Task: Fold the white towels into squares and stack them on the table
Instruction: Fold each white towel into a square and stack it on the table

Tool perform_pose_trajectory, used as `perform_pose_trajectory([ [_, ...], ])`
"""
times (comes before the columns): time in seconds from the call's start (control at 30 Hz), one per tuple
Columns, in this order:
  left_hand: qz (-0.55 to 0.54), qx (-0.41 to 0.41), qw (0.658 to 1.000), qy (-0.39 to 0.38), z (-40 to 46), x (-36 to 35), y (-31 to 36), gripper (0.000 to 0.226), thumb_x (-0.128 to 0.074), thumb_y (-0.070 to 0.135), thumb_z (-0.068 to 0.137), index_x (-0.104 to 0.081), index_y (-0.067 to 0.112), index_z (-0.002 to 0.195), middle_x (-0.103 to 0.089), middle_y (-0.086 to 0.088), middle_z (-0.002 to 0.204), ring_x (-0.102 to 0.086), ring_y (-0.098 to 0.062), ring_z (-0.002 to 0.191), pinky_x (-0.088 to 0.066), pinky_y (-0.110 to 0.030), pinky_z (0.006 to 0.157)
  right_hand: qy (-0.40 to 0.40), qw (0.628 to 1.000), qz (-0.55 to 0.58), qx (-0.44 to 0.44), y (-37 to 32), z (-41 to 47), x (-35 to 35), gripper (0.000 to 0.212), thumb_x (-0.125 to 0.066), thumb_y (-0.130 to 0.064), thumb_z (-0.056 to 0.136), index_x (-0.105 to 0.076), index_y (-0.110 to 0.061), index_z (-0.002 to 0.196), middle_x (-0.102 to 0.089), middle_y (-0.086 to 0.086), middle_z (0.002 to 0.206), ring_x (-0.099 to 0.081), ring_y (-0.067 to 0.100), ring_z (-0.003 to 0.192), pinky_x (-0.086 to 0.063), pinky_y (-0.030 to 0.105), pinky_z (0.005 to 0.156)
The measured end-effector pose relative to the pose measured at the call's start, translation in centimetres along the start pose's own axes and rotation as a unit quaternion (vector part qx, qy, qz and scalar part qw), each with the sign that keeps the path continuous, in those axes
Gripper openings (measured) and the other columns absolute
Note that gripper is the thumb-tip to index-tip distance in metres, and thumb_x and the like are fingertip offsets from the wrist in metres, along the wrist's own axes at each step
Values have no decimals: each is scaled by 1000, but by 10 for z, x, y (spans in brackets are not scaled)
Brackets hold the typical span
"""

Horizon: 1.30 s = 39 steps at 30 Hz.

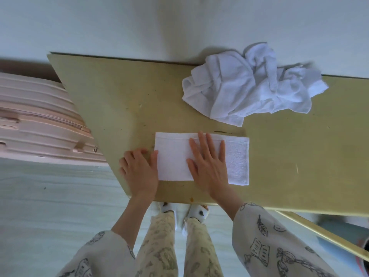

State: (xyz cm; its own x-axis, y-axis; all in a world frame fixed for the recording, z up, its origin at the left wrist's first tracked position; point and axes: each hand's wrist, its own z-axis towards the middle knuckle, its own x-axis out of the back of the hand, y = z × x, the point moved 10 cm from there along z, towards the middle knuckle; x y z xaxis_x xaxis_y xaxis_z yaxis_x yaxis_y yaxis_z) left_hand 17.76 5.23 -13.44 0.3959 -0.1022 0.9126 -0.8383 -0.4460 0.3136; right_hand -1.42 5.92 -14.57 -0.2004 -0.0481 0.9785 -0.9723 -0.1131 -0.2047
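Your right hand (pixel 207 166) presses spread flat, pinning the folded towel (pixel 173 158); left hand (pixel 139 172), fingers bent, steadies its nine-o'clock edge.

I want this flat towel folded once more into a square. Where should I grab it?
Pinch the flat towel by its free right short edge, coming from the right: the right hand pins its middle, so that end can flip over leftward.

— What sits at the left edge of the frame?
— A pale pink ribbed hard-shell suitcase (pixel 40 120), lying beside the table's left corner.
— And at the bottom centre?
— White slippers with dark spots (pixel 196 212), on a pale wood-grain floor (pixel 60 206). A plain white wall (pixel 139 23) fills the top.
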Motion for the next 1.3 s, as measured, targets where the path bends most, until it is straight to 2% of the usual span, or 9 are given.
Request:
perform_pose_trajectory([
  [0.27, 14, 72, 991, -111, 8, -9, 10, 39, -55, 39, 89, -58, 7, 111, -39, -14, 124, -36, -32, 117, -32, -42, 96, -25, 1000, -12, -12, 2, -6, -11, 54, -26, -40, 95, -31, -18, 143, -25, 9, 153, -17, 26, 142, -13, 55, 111],
  [0.4, 11, 52, 990, -130, 9, -8, 21, 28, -51, 32, 91, -61, 7, 97, -54, -11, 109, -52, -28, 95, -44, -39, 83, -33, 999, -8, -16, 2, -6, -12, 54, -25, -41, 94, -29, -18, 144, -25, 9, 153, -16, 26, 142, -11, 55, 111],
  [0.5, -72, 57, 988, -124, 8, -4, 25, 19, -52, 22, 91, -54, 6, 101, -54, -5, 93, -48, -22, 82, -39, -32, 72, -43, 999, -10, -20, 3, -5, -15, 55, -25, -41, 94, -28, -19, 144, -24, 8, 153, -15, 25, 142, -11, 55, 111],
  [0.77, -294, 144, 917, -228, -1, -13, 15, 27, -59, 5, 86, -60, -4, 112, -64, -11, 97, -61, -27, 90, -51, -37, 81, -67, 997, 7, -28, 2, -4, -18, 56, -25, -42, 93, -28, -19, 144, -24, 7, 154, -13, 23, 143, -8, 54, 111],
  [0.9, -345, 98, 901, -245, -8, 1, 45, 29, -58, 0, 85, -59, 3, 115, -66, -9, 94, -63, -24, 85, -54, -41, 79, -38, 987, 149, -35, 10, -3, 8, 56, -19, -34, 92, -35, -15, 142, -28, 11, 152, -15, 25, 143, -1, 49, 116],
  [1.03, -341, 27, 907, -247, -29, 8, 93, 36, -60, 4, 86, -56, 9, 121, -61, -1, 83, -63, -17, 76, -55, -28, 63, 107, 938, 294, -146, 69, -32, 63, 35, -35, -10, 94, -60, -4, 118, -56, 15, 126, -51, 29, 120, -36, 28, 103],
  [1.1, -318, -6, 915, -250, -40, -1, 119, 36, -61, 5, 85, -56, 9, 121, -60, -1, 82, -64, -20, 78, -59, -31, 63, 87, 891, 369, -250, 105, -53, 60, 26, -45, -3, 92, -64, -5, 110, -64, 10, 106, -63, 27, 97, -45, 24, 90],
  [1.17, -288, -36, 923, -252, -51, -17, 141, 34, -63, 8, 84, -58, 8, 118, -59, -1, 82, -65, -22, 77, -59, -37, 64, 20, 818, 447, -361, 132, -73, 39, 23, -47, -4, 92, -65, -6, 106, -67, 5, 88, -65, 24, 82, -52, 38, 84],
  [1.3, -213, -92, 938, -257, -73, -55, 174, 32, -64, 10, 83, -60, 8, 115, -63, -5, 91, -63, -26, 91, -53, -38, 85, -40, 741, 519, -425, 151, -92, 21, 20, -47, -5, 92, -66, -4, 100, -67, 9, 83, -66, 28, 82, -56, 39, 80],
])
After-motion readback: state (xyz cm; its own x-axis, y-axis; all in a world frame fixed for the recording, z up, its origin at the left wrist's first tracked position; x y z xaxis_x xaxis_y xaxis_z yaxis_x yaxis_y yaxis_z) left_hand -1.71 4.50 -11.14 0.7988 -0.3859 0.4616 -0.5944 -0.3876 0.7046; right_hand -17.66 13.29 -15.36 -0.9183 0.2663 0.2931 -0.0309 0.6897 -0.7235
